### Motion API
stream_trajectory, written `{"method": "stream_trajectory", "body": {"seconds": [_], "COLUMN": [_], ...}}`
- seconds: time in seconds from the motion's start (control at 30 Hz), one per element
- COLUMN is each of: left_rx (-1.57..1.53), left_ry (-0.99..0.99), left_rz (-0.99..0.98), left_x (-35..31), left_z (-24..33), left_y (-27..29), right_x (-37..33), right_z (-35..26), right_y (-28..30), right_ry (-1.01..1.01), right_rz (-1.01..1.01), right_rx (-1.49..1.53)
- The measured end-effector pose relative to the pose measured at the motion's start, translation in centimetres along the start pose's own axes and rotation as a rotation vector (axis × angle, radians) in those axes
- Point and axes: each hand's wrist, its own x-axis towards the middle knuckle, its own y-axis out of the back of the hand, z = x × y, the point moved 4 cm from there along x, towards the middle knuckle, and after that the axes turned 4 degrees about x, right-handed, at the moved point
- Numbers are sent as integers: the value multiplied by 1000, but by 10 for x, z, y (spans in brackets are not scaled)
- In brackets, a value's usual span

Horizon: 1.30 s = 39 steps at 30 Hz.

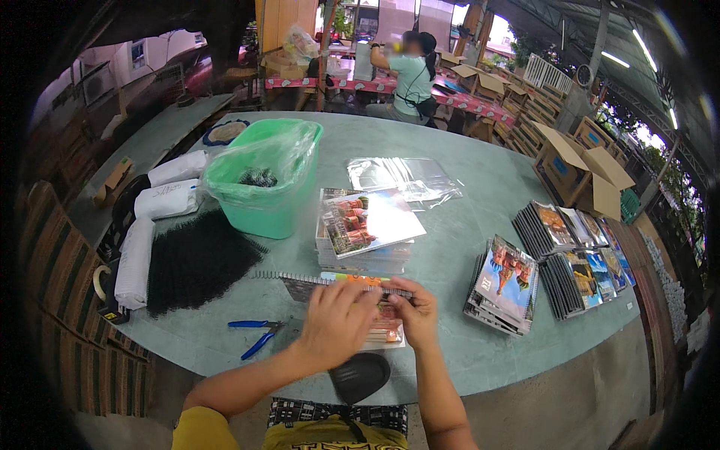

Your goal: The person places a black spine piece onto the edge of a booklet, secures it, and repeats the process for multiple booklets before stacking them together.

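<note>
In front of me I hold a small notebook (352, 279) with a photo cover, its bound edge toward my fingers. A dark spiral coil (271, 275) runs along that edge and its loose end sticks out to the left. My left hand (341, 319) is closed over the edge and coil, its fingers slightly blurred. At the right end of the edge, my right hand (415, 309) pinches the notebook between thumb and fingers. More printed covers (387, 334) show beneath my hands. Just beyond stands a stack of unbound booklets (367, 225).
Blue-handled cutters (256, 339) and a black shallow dish (360, 377) lie near. Left are black coils (196, 262), white wrapped rolls (169, 199) and a lined green bin (262, 202). Spiral notebooks (504, 281), clear plastic sleeves (401, 178) and cardboard boxes (574, 169) stand farther off; a person (412, 75) sits beyond.
</note>
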Motion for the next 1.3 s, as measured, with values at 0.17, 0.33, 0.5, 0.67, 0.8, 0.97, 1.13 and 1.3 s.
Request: {"method": "stream_trajectory", "body": {"seconds": [0.17, 0.33, 0.5, 0.67, 0.8, 0.97, 1.13, 1.3], "left_rx": [134, 32, -35, -180, -279, -274, -110, 339], "left_ry": [24, 30, 12, -78, -36, -23, -238, 363], "left_rz": [-171, -162, -155, -173, -270, -249, -318, -875], "left_x": [18, 18, 30, 42, 39, 48, -19, -184], "left_z": [-24, -23, -14, 8, 4, 0, -10, -158], "left_y": [8, -9, -10, -37, -49, -37, 0, 16], "right_x": [-1, -6, -6, -8, -12, -18, 10, 34], "right_z": [-1, 7, 6, 17, 23, 13, -3, -49], "right_y": [1, 7, 7, 21, 28, 10, 25, -43], "right_ry": [3, 58, 15, 97, 153, 218, 157, 642], "right_rz": [41, 2, 92, 140, 153, 193, 84, -193], "right_rx": [8, -20, -164, -385, -600, -693, -616, -1253]}}
